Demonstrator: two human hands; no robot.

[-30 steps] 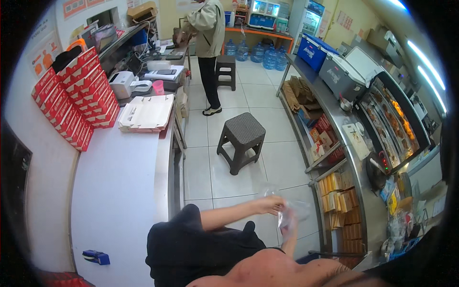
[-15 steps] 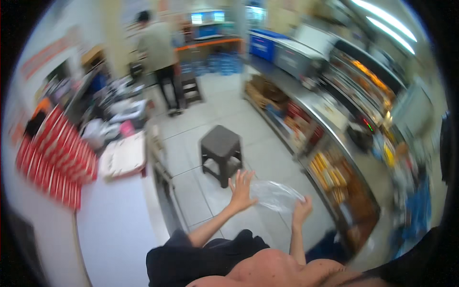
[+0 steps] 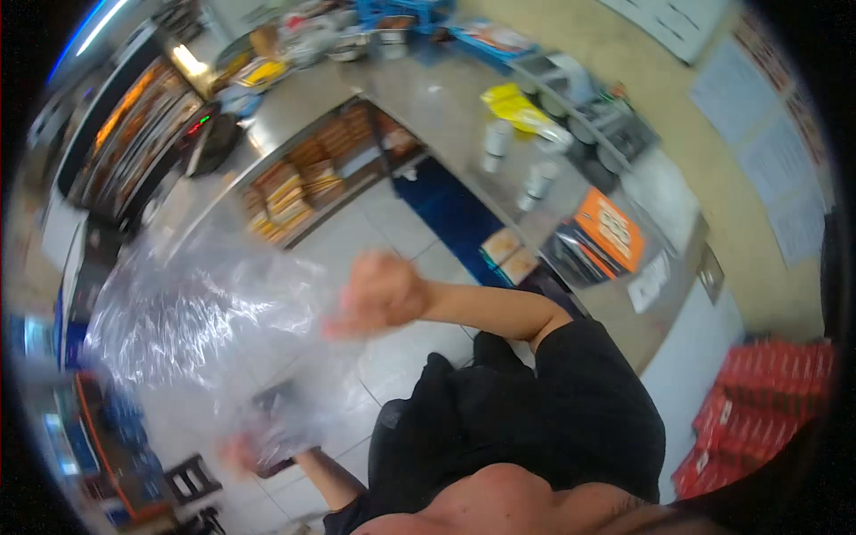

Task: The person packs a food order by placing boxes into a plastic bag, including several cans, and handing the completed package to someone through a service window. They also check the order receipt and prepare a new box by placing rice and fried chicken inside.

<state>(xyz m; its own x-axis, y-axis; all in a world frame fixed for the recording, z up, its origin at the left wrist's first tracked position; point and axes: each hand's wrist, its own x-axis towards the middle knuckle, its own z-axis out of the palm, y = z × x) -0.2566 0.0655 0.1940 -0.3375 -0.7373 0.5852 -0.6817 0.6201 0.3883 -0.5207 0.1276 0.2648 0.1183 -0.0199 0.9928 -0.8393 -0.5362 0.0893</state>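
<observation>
Clear plastic bag (image 3: 205, 312) is in the air, left of centre in the frame, between both hands. Right hand (image 3: 383, 294), frame centre: fingers curled in, looks to be pinching film at the bag's right edge, motion blur noted. Left hand (image 3: 250, 450), lower left: blurred, partly behind film; can't tell if it grips. Progress, my read: bag is unfolded and puffed wide; no contents visible, nothing tied off that I can see. Look: thin, transparent, crinkled, bright glare streaks, floor tiles showing through. Further out: packets (image 3: 290, 187) on the shelf above centre, steel table (image 3: 441, 85) upper centre, orange-and-black package (image 3: 606, 234) on its right part, red boxes (image 3: 758, 410) lower right.
</observation>
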